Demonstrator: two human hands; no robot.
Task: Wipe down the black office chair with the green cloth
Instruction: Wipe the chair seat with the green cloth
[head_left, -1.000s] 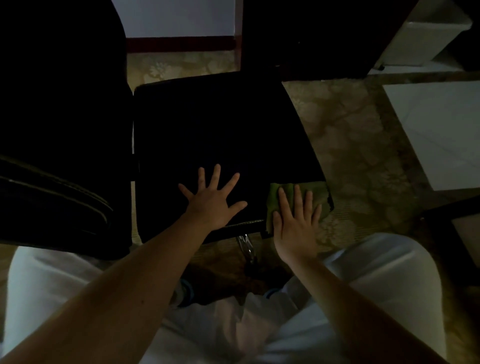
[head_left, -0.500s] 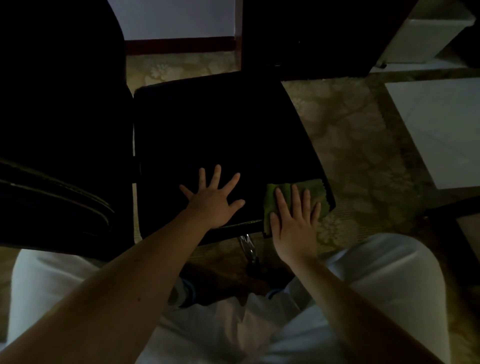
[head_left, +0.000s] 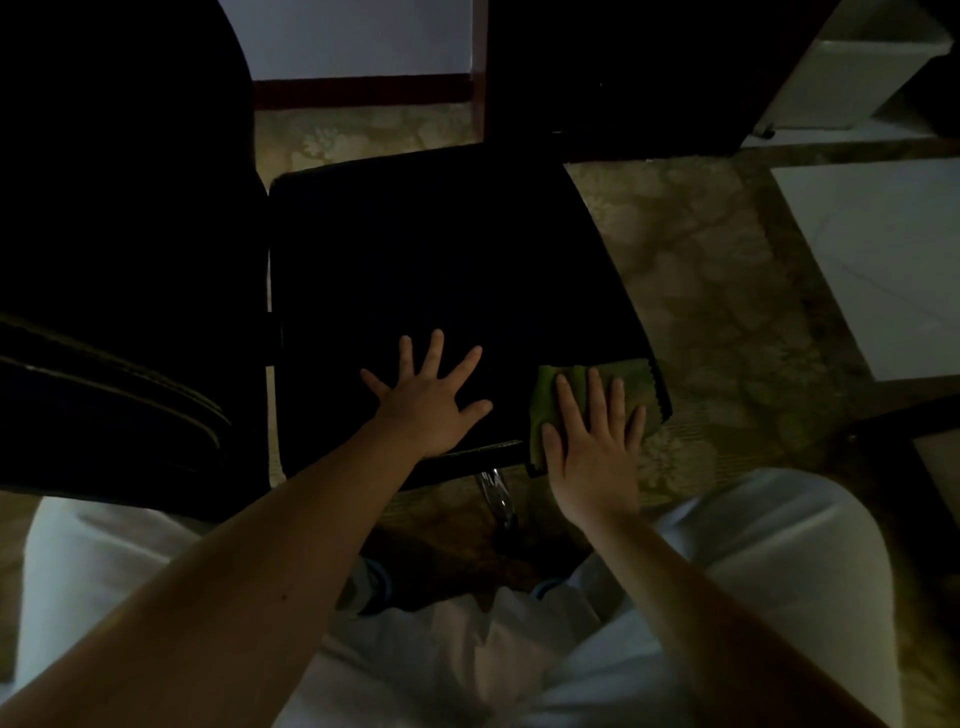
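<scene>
The black office chair (head_left: 441, 270) fills the left and middle of the view. Its seat is level and its tall backrest (head_left: 119, 234) stands along the seat's left edge. The seat is very dark and its surface detail cannot be made out.

Around it lies a patterned beige floor (head_left: 701, 270). The person's white trousers (head_left: 779, 545) crowd in close below the seat's near edge. A dark piece of furniture (head_left: 623, 73) stands just beyond the far right corner of the seat. A pale slab (head_left: 883, 260) lies on the floor well to the right, and a white bin (head_left: 852, 78) sits past it.

The left hand (head_left: 431, 400) rests flat on the seat near the middle of its near edge, fingers spread wide. The right hand (head_left: 592, 447) lies flat on the green cloth (head_left: 618, 384), its fingers straight and close together. The hand covers much of the cloth.

The cloth sits on the near right corner of the seat and overlaps the near edge. A chrome column (head_left: 496, 488) shows beneath the near edge, between the two forearms.
</scene>
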